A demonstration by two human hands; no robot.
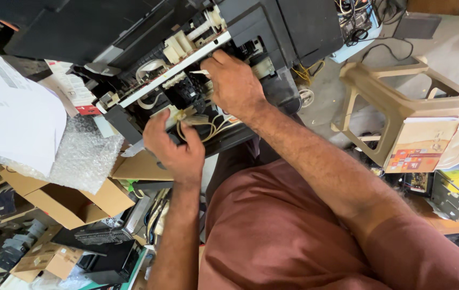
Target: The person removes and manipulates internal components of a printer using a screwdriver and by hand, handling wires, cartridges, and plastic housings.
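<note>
The left hand is curled shut around a bundle of pale cream cables with a small white connector at its end, the thumb and fingers pinching the bundle where it leaves the underside of an opened black printer. The right hand sits just above and beyond the left, fingers bent and pressed together against the printer's exposed inner frame; it touches a white plastic bar running diagonally across the mechanism, though whether it grips a small part there cannot be told, since the fingertips are hidden. Between the two hands lies a black block of the mechanism with loose cables looping past it. Left of the left hand a sheet of bubble wrap lies over an open cardboard box, with white printed paper on top. Well off to the right of the right hand a beige plastic stool lies tipped over, a printed card leaning against it. Below both forearms is the person's reddish-brown shirt.
</note>
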